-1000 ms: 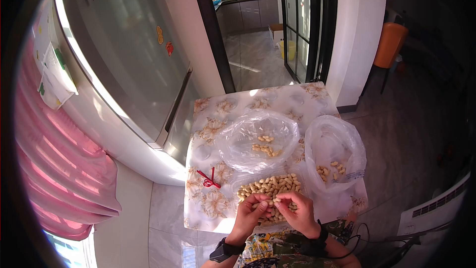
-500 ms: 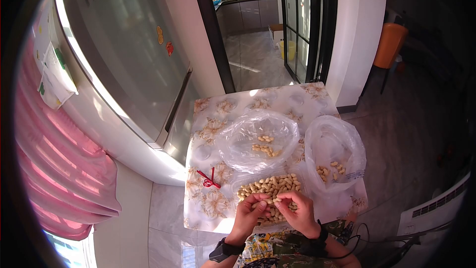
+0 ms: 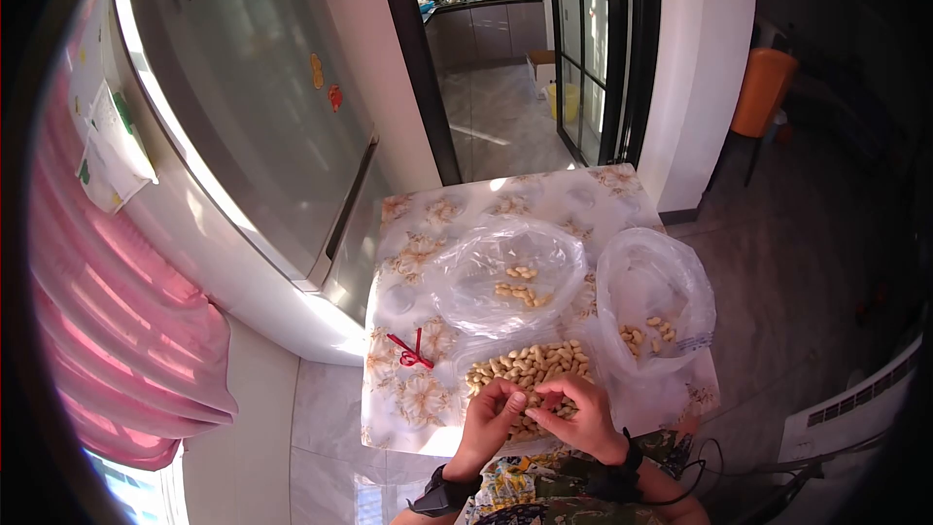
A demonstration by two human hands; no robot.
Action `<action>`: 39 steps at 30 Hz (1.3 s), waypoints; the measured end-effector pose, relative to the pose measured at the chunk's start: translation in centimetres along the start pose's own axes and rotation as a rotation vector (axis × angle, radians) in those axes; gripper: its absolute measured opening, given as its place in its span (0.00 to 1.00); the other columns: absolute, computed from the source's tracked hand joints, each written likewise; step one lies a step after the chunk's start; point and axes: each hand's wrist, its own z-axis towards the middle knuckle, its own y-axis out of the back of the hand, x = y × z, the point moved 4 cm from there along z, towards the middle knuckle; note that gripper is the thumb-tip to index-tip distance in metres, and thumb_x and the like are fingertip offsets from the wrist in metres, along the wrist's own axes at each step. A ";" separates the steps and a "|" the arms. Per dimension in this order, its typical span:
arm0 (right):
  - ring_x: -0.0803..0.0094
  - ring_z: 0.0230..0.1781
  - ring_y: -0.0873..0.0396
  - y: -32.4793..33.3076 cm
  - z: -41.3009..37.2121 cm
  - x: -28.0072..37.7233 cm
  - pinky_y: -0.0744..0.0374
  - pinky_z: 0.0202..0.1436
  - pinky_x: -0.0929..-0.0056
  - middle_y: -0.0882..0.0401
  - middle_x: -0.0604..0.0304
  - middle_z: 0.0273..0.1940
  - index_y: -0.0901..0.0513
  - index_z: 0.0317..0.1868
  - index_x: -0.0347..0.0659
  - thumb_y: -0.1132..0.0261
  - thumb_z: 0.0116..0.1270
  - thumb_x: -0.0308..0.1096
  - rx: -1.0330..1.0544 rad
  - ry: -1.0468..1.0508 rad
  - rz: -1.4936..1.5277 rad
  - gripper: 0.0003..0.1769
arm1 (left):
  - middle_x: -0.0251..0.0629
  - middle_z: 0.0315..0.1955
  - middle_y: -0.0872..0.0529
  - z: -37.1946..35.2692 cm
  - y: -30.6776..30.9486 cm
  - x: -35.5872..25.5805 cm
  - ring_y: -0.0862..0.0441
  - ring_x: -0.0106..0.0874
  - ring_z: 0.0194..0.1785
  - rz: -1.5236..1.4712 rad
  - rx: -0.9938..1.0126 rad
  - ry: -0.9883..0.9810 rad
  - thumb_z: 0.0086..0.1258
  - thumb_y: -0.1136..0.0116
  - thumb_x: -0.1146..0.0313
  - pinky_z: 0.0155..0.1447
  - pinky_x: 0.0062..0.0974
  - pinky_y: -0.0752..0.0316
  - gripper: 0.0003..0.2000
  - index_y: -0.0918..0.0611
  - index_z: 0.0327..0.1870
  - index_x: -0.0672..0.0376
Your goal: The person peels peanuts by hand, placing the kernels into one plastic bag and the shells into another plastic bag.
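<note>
One tall grey refrigerator stands at the left, beyond the edge of a table spread with a flower-patterned cover. An orange chair stands well apart at the right. Two translucent plastic bags lie opened out on the table: the left bag, behind the tray, and the right bag, farther to the side. A clear tray filled with peanuts lies at the near side, just in front of the left bag. Above its near part, the left hand and the right hand face each other, fingers curled, with each thumb brought close to its fingertips; whether either pinches a peanut cannot be told, the fingers hiding what lies between them. Each wrist bears a dark band. A red tie lies on the cover, left of the tray. Smallest are the few loose peanuts, in clusters within the left bag and the right bag.
</note>
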 end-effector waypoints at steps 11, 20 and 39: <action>0.72 0.30 0.16 0.3 0.2 0.2 0.20 0.33 0.75 0.16 0.58 0.35 0.16 0.41 0.37 0.27 0.62 0.26 -0.012 -0.035 0.028 0.08 | 0.25 0.36 0.22 -0.1 -0.2 -0.3 0.27 0.15 0.40 -0.090 0.016 0.161 0.79 0.45 0.64 0.45 0.13 0.32 0.09 0.23 0.49 0.60; 0.72 0.32 0.18 9.1 2.0 0.4 0.21 0.38 0.75 0.15 0.57 0.36 0.17 0.41 0.35 0.30 0.62 0.23 -0.449 -0.034 -0.214 0.08 | 0.36 0.49 0.20 0.3 0.1 0.9 0.22 0.25 0.56 -0.133 0.052 0.024 0.78 0.52 0.78 0.64 0.24 0.27 0.06 0.23 0.50 0.61; 0.70 0.32 0.17 0.2 0.4 -0.1 0.20 0.35 0.73 0.17 0.57 0.37 0.16 0.41 0.36 0.26 0.59 0.25 0.027 -0.023 -0.061 0.10 | 0.42 0.44 0.15 0.1 0.2 0.7 0.14 0.30 0.49 -0.249 0.075 0.119 0.77 0.47 0.75 0.52 0.25 0.17 0.07 0.26 0.51 0.64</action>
